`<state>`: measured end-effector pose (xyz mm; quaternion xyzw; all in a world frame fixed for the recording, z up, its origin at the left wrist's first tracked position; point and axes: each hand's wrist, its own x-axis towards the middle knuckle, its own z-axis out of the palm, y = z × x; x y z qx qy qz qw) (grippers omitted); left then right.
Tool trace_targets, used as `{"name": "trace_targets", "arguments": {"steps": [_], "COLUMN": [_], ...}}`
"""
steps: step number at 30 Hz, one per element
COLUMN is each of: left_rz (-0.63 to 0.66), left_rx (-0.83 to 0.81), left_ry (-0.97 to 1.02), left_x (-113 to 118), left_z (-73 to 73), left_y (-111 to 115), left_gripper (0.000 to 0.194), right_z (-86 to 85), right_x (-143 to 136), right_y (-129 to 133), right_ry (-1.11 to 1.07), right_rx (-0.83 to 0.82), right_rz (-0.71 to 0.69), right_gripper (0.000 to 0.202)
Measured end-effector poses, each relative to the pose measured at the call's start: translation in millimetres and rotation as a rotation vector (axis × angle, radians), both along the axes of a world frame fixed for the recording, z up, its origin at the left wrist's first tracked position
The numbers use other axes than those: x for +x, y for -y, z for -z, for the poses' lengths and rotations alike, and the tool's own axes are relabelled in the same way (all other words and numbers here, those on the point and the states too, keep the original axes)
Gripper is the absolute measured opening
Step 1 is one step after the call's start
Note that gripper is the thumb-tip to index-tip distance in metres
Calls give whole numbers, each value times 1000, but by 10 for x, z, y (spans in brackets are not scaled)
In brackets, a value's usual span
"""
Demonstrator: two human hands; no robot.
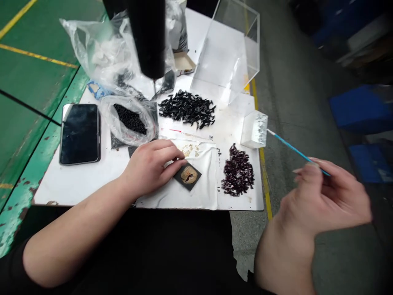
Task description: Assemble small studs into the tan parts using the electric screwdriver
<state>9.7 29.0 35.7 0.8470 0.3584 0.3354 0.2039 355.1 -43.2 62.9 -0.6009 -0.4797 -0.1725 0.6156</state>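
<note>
My left hand (153, 166) rests on the table's near side, its thumb and fingertips closed on the upper left corner of a small dark square piece (190, 186). A round gold-coloured disc (188, 175) with a dark shape on it lies on that square. Just beyond my fingertips are tiny gold-coloured bits (190, 150) on a white cloth-like sheet (205, 180). Off the table's right edge, my right hand (328, 194) pinches a thin blue stick (291, 146). Its white tip is at the silvery, rough face of a white block (254, 130); whether they touch I cannot tell.
Dark red pieces (238, 172) and black curved pieces (187, 107) lie heaped on the table. A bag of black granules (130, 119) stands beside a dark-screened phone (80, 134). Behind are a clear plastic box (221, 61) and plastic bags (107, 53). A black cylinder (147, 37) hangs overhead.
</note>
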Motion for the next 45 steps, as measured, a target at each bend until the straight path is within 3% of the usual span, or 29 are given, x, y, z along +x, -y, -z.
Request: {"name": "trace_targets", "arguments": {"steps": [7,11,24,31,36,40,43,45], "left_rz": [-129,-187,-194,-313,-451,-471,-486,-488], "left_rx": [53,102,106,131,85,69,68,75], "left_ry": [166,217,265,352,415,459,458,470], "left_x": [-16,-24,-16,-22,-45,-74,-87,-91], "left_z": [-87,-40,-31,-38,-20,-9,-6,-2], "left_y": [11,-8,-7,41,61,62,62,58], "left_gripper": [9,16,17,14,16,12,18,23], "right_z": [187,240,332,324,226,68,-3,-28], "right_x": [256,238,216,156,-204,-610,-813,-901], "right_y": [-103,-131,-208,-39,237,230,-71,-359], "right_ry": [214,210,137,87,220,314,425,501], "right_rx": [-279,-305,-338,-428,-419,-452,-628,-801], "right_rz": [96,103,84,33,42,-230,-413,-452], "right_gripper": [21,24,30,35,48,38,18,19]}}
